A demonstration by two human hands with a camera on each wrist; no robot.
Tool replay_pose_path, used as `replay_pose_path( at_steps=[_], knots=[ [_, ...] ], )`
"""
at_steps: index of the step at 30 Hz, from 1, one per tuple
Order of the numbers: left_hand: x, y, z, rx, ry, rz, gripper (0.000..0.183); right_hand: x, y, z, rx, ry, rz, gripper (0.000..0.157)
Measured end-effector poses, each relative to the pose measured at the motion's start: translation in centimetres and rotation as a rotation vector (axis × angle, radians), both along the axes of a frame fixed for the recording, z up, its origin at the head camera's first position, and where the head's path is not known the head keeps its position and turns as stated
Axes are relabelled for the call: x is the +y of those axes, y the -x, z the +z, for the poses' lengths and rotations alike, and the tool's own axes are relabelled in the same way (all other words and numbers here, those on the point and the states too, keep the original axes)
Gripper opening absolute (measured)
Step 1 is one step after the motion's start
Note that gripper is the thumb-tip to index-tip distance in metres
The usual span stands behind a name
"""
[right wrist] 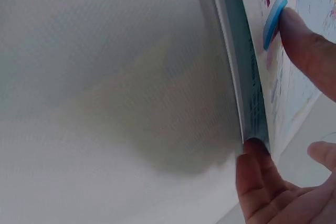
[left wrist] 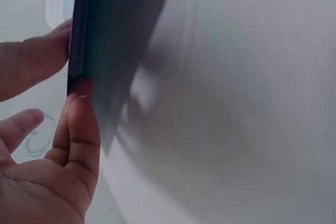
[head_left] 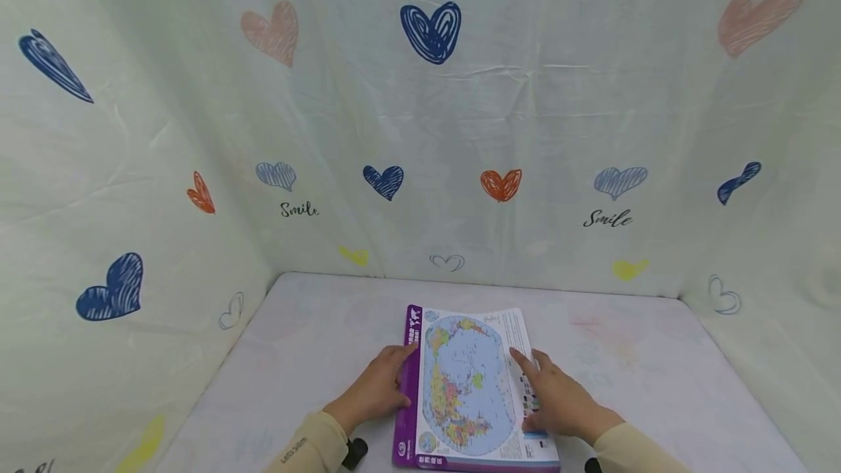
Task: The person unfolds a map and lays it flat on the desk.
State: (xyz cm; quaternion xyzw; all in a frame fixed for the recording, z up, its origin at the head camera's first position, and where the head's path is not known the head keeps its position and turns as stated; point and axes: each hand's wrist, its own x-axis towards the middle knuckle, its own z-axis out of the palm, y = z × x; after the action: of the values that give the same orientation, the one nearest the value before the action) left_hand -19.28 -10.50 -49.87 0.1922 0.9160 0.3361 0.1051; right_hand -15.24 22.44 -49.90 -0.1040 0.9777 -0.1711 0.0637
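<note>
Counter (head_left: 663, 378): whitish, pale-patterned | faint reddish patch (head_left: 591, 325) toward 1–2 o'clock | purple-edged world map (head_left: 469, 378) toward 6 o'clock, long sides running roughly 12-to-6; full contact unclear

both hands (head_left: 377, 389) (head_left: 563, 398) hold a purple-edged world map (head_left: 469, 382).

walls: pale creased sheet (head_left: 558, 108), back and both sides | print: hearts (head_left: 431, 42) blue, red, pink, yellow; black "Smile" script (head_left: 607, 219) twice on back | whitish table (head_left: 315, 341), rounded rear corners | light: soft, diffuse
</note>
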Motion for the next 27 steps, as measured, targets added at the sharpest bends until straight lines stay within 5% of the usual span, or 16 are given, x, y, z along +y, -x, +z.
replay_pose_path(
  at_steps=[10, 27],
  knots=[
    [-0.15, -0.03, 0.37, -0.114, -0.092, 0.021, 0.098, -0.38, 0.09, -0.1, 0.004, 0.135, -0.057, 0.121],
    [-0.78, 0.4, 0.02, -0.116, -0.126, -0.04, 0.101, 0.11, 0.76, 0.43, -0.066, 0.214, -0.017, 0.119]
  ],
)
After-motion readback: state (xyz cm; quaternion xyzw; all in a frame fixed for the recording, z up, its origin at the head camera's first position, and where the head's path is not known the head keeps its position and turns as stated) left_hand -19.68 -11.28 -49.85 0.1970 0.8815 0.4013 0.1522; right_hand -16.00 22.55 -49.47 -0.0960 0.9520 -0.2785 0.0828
